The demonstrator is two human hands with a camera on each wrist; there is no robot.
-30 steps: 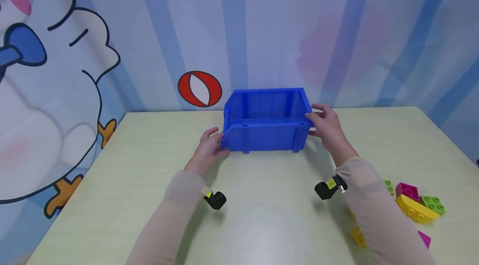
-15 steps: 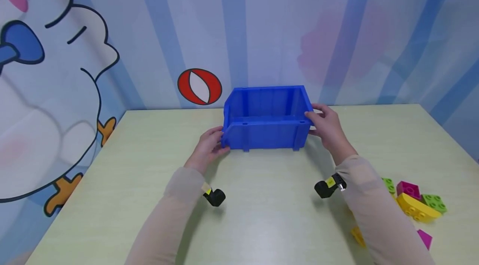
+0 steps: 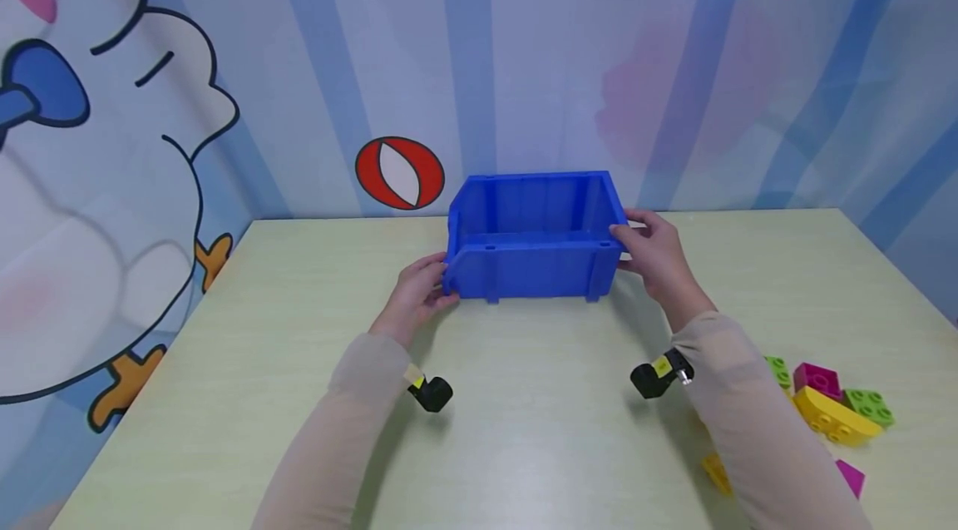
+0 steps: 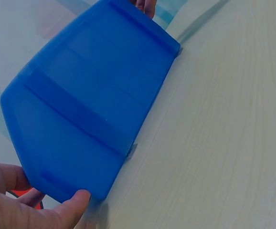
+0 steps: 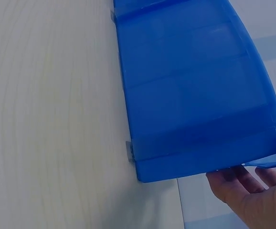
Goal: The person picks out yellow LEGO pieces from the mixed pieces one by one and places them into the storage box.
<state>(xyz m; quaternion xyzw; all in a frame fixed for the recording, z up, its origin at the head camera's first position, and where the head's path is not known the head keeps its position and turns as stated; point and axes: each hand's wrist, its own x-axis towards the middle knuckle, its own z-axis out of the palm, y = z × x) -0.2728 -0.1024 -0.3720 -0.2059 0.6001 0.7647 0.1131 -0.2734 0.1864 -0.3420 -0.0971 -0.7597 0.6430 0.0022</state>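
A blue plastic storage bin [image 3: 539,272] stands near the table's back edge, its low front wall towards me. My left hand [image 3: 412,293] grips its left end; in the left wrist view the thumb [image 4: 78,202] presses near the lower corner of the bin wall [image 4: 90,95], with other fingers round the end. At the right end my right hand [image 3: 657,255] holds the bin, thumb over the rim and fingers against the side. The right wrist view has those fingers [image 5: 224,186] under the bin's end [image 5: 195,95], partly hidden. No objects show inside the bin.
Several toy building blocks lie at the right, partly behind my right sleeve: a curved yellow block [image 3: 834,418], a magenta block [image 3: 817,380] and a green block [image 3: 868,405] among them. A striped backdrop [image 3: 539,56] rises directly behind the pale table [image 3: 524,430].
The left hand's fingers have settled closer against the bin's left end. The whole head view has shifted slightly; the bin and right hand stay nearly in place.
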